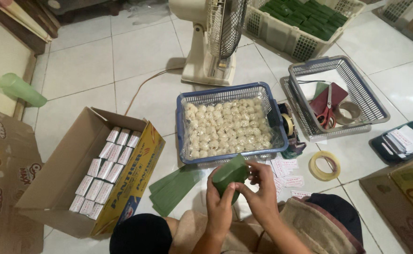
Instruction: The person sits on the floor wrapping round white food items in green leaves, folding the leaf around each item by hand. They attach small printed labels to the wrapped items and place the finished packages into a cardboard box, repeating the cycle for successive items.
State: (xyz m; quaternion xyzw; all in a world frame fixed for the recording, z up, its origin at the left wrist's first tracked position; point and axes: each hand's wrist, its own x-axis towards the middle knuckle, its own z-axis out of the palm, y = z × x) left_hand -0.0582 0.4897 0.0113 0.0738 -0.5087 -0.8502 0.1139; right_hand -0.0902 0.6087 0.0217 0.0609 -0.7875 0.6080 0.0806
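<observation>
My left hand (219,207) and my right hand (262,195) both hold a small parcel wrapped in green leaf (231,174), low in the middle of the head view. The left hand cups it from below and the right hand's fingers press its right side. Just beyond the hands stands a blue basket (271,106) lined with clear plastic and filled with several pale round balls (225,127). Flat green leaf strips (173,190) lie on the tiles left of my hands. Small white printed labels (288,174) lie to the right.
An open cardboard box (65,164) with several white packets (105,171) stands left. A tape roll (324,165) lies right, near a grey basket (371,101) holding scissors (327,113) and tape. A fan (216,37) and a crate of green parcels (281,33) stand behind.
</observation>
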